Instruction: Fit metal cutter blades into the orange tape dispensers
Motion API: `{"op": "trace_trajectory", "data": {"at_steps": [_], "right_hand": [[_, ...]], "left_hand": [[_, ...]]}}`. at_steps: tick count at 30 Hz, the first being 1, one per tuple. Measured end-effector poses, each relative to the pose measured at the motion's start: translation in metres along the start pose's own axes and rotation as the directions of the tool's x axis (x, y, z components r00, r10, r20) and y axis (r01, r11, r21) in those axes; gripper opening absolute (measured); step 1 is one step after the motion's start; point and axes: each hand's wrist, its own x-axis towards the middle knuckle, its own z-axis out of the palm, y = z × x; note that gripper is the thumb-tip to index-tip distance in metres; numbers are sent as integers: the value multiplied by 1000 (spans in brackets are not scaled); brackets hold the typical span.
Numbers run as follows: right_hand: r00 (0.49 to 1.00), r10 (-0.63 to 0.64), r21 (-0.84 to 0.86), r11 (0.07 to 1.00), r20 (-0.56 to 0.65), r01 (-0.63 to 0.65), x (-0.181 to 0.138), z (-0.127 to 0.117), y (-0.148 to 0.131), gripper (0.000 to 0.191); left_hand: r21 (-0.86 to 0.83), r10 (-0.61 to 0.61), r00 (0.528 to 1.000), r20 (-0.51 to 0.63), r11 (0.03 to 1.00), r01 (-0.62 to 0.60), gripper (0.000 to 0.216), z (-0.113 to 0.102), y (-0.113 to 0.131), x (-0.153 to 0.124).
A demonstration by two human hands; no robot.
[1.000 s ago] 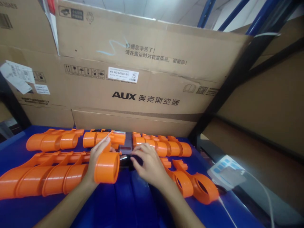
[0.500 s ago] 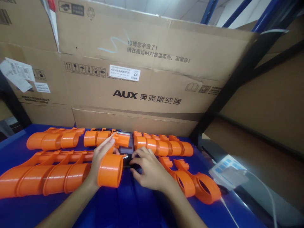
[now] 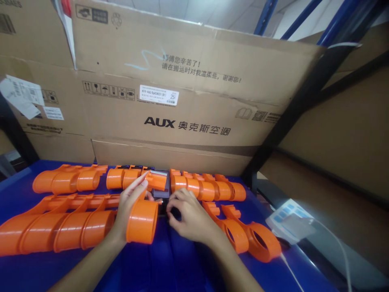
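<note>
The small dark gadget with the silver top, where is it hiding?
In the head view, the small dark gadget with the silver top sits mid-table on the blue mat, between two rows of orange plastic rings, just beyond the left hand and right hand.

Free room and obstacles around the fingers. Beyond the fingertips of both hands, a row of orange ring parts (image 3: 209, 188) and a small dark device (image 3: 161, 189) stand close before the cardboard boxes (image 3: 170, 121), which wall off the far side. Left of the left hand (image 3: 129, 209), long orange moulded strips (image 3: 57, 227) fill the blue table (image 3: 170, 263). Right of the right hand (image 3: 190, 217), two linked orange rings (image 3: 252, 239) lie close; further right, a white labelled pad (image 3: 288, 223) and cable. Bare blue surface lies on the near side of the fingers, between the forearms.
</note>
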Motion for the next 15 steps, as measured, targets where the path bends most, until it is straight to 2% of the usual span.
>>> {"op": "trace_trajectory", "data": {"at_steps": [4, 10, 13, 15], "right_hand": [[999, -19, 26, 999, 29, 18, -2, -1, 1, 18], [997, -43, 34, 999, 63, 41, -3, 1, 2, 17], [999, -38, 32, 999, 15, 38, -1, 1, 4, 13], [998, -18, 34, 999, -64, 21, 0, 0, 6, 13]], "left_hand": [[6, -1, 1000, 16, 1000, 0, 62, -1, 0, 0], [15, -12, 1000, 2, 1000, 12, 67, 1, 1, -1], [17, -4, 1000, 6, 1000, 4, 72, 1, 1, -1], [35, 1, 1000, 18, 999, -1, 73, 0, 0, 0]]}}
